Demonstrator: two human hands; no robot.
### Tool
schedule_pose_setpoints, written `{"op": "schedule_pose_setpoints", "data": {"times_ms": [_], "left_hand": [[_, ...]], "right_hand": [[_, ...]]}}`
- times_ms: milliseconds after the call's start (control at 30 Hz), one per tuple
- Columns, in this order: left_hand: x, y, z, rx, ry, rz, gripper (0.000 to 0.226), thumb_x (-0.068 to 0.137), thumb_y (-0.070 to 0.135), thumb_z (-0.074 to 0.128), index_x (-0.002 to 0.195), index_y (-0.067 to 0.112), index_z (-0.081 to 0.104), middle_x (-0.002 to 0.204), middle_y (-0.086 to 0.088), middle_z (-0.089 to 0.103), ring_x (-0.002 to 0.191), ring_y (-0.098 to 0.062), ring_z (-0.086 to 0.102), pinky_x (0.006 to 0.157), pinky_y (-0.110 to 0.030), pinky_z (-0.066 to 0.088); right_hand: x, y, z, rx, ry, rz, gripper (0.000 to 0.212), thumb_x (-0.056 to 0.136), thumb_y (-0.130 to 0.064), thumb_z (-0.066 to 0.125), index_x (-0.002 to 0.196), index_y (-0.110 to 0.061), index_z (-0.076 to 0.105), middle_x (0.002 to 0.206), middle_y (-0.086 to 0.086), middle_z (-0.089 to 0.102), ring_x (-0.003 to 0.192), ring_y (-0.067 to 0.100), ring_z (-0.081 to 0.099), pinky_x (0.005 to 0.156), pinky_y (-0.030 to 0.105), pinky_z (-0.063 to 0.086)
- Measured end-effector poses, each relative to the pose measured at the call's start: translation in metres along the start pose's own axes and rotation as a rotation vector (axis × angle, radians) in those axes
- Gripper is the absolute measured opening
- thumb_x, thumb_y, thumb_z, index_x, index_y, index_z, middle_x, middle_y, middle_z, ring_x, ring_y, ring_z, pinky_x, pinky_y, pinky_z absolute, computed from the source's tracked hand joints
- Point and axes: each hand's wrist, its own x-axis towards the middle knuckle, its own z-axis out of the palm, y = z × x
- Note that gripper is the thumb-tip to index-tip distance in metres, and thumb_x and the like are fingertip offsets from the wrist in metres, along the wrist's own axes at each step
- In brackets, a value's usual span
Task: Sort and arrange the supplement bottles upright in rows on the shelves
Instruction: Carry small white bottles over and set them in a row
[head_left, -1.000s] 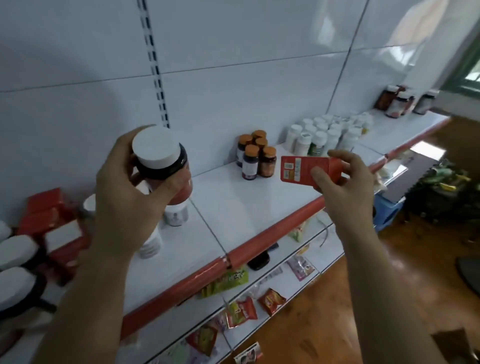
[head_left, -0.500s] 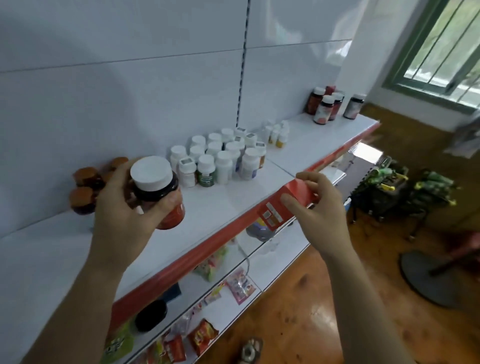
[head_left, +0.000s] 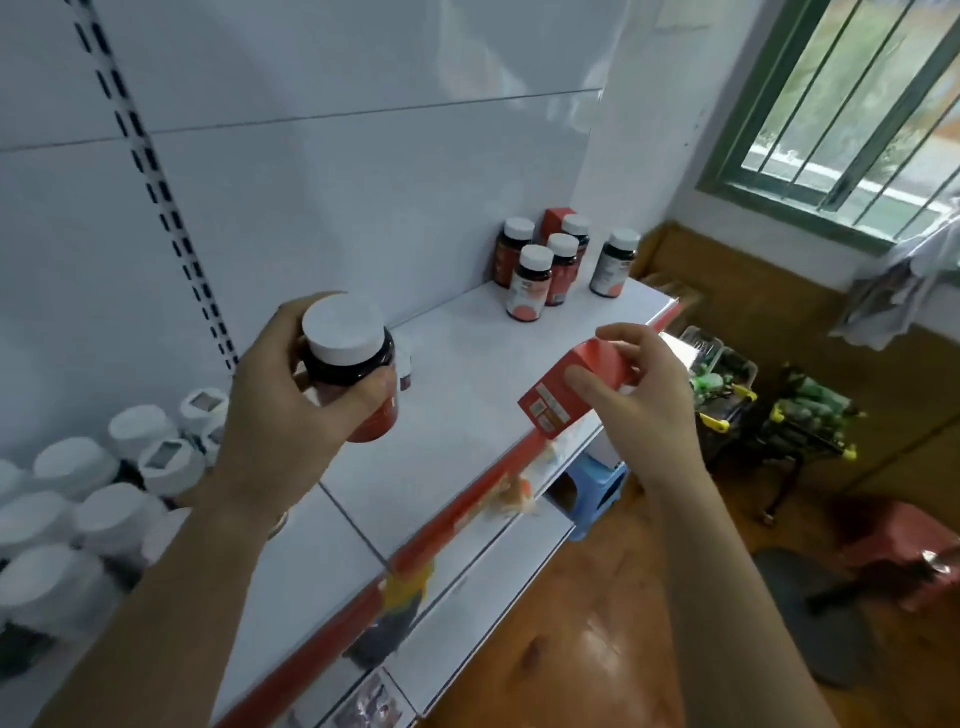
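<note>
Head view: left hand (head_left: 270, 410) wraps its fingers round an upright dark white-capped bottle (head_left: 348, 358) over the white shelf (head_left: 467, 364); matching dark bottles (head_left: 550, 265) stand ahead-right at the shelf's far end. Right hand (head_left: 644, 410), nearer them, pinches a tilted red cardboard box (head_left: 566, 389).

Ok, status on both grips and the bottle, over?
Left grip holds dark bottle upright above shelf. Right grip pinches red box. Five similar bottles stand at shelf's far end.

Dark bottle (head_left: 345, 361), white cap and red label, in the left fingers (head_left: 283, 332); red box (head_left: 550, 408) with white patch in the right fingers (head_left: 639, 343); beyond them, white shelf (head_left: 467, 374) edged red.
</note>
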Motion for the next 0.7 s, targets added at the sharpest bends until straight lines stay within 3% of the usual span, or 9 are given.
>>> {"op": "schedule_pose_setpoints", "data": {"times_ms": [200, 367, 533, 700], "left_hand": [[0.058, -0.036, 0.121, 0.072, 0.114, -0.121, 0.053, 0.073, 0.026, 0.09, 0.118, 0.028, 0.062, 0.11, 0.016, 0.068, 0.105, -0.007, 0.062, 0.084, -0.024, 0.051], [0.105, -0.073, 0.219, 0.115, 0.167, -0.294, 0.051, 0.067, 0.036, 0.085, 0.112, 0.03, 0.063, 0.104, 0.018, 0.068, 0.101, -0.004, 0.062, 0.088, -0.04, 0.056], [0.138, -0.098, 0.271, 0.202, 0.235, -0.36, 0.053, 0.071, 0.019, 0.092, 0.115, 0.028, 0.063, 0.108, 0.021, 0.068, 0.102, 0.004, 0.06, 0.09, -0.043, 0.056], [0.152, -0.11, 0.289, 0.099, 0.351, -0.431, 0.072, 0.069, 0.012, 0.092, 0.128, 0.03, 0.055, 0.124, 0.015, 0.063, 0.113, 0.0, 0.061, 0.096, -0.036, 0.057]], "right_hand": [[0.138, 0.064, -0.012, -0.025, -0.088, -0.013, 0.041, 0.084, -0.031, 0.081, 0.116, -0.034, 0.056, 0.105, -0.021, 0.06, 0.093, 0.004, 0.062, 0.071, 0.021, 0.054], [0.247, 0.103, -0.011, -0.067, -0.249, -0.06, 0.042, 0.082, -0.029, 0.082, 0.114, -0.033, 0.056, 0.104, -0.016, 0.06, 0.094, 0.003, 0.06, 0.068, 0.015, 0.045], [0.31, 0.125, -0.007, -0.223, -0.362, -0.163, 0.032, 0.081, -0.031, 0.08, 0.1, -0.031, 0.055, 0.098, -0.012, 0.06, 0.09, 0.011, 0.058, 0.072, 0.026, 0.047], [0.332, 0.126, 0.0, -0.372, -0.319, -0.327, 0.026, 0.082, -0.038, 0.074, 0.1, -0.028, 0.059, 0.119, -0.003, 0.056, 0.113, 0.022, 0.044, 0.089, 0.037, 0.045]]}}
